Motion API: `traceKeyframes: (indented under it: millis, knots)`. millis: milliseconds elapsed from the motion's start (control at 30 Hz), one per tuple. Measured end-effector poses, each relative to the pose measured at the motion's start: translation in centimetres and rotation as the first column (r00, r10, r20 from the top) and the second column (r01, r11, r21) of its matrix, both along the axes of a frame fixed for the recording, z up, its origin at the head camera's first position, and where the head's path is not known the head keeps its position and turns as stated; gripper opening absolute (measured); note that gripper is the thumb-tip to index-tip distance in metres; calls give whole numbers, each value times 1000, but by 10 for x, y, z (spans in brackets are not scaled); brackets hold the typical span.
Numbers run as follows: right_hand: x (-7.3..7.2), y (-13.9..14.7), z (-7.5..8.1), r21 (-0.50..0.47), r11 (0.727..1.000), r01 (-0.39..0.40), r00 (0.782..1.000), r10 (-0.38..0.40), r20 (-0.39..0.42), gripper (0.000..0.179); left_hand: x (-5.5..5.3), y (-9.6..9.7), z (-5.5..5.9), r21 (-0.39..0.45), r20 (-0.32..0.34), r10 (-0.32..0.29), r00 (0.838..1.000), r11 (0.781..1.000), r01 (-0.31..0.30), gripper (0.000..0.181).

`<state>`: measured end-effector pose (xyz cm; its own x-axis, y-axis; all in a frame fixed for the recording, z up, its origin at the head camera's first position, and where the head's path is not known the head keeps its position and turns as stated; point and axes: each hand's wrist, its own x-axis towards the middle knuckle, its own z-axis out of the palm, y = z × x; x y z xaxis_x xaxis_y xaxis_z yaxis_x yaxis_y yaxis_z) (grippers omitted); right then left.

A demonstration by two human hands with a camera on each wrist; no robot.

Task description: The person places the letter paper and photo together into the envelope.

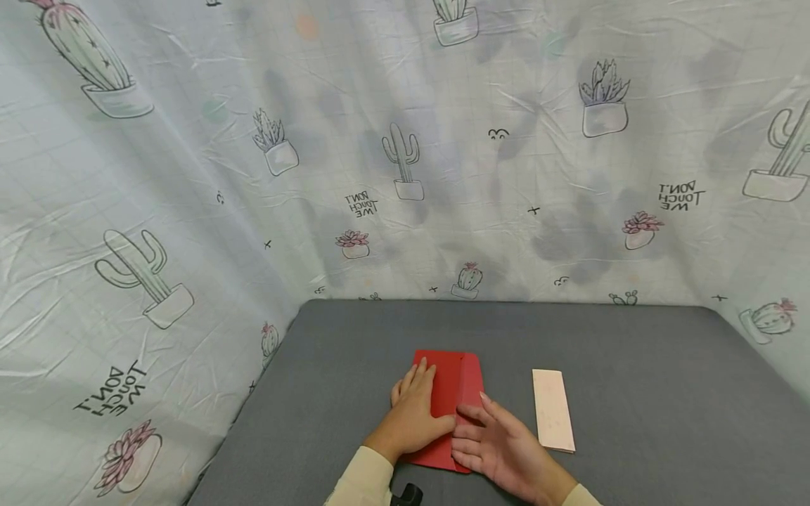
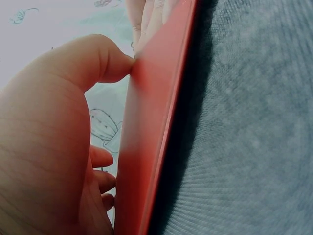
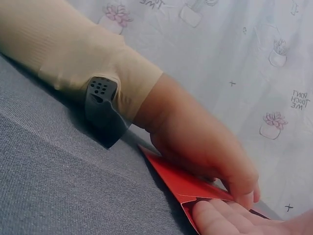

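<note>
A red paper envelope lies on the grey table with its flap spread out to the right. My left hand rests on the envelope body, its fingers stretched toward the far end. In the left wrist view, the left thumb presses on the red surface. My right hand lies over the flap with the palm turned to the left and the fingers extended. In the right wrist view, the right fingers reach the envelope's dark opening, close to the left thumb. Their tips are partly hidden there.
To the right of the envelope lies a pale pink folded paper, lengthwise. The grey table reaches back to a white curtain printed with cacti, which also hangs along both sides. A dark strap piece sits at the left cuff.
</note>
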<state>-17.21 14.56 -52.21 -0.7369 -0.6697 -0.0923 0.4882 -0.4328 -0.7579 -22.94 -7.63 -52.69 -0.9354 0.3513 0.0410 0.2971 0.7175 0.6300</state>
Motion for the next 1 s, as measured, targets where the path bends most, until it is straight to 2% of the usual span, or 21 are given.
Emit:
traceKeyframes:
  millis: [333,533,700,1000]
  knots:
    - [-1,1,1,-22,999,-35,999,35,14,98,-1,-1,0,-1,27,-3,1000,1000,3,102]
    - [1,-1,1,-20,999,-44,999,44,-7,98,1,0,1,-7,16,5,1000,1000,-5,112]
    - [1,0,1,-16,999,-41,999,41,-8,98,2,2,0,-1,13,23,1000,1000,-23,109]
    - [4,12,-2,51,998,41,998,-38,-58,83,4,2,0,11,22,25,999,1000,-26,105]
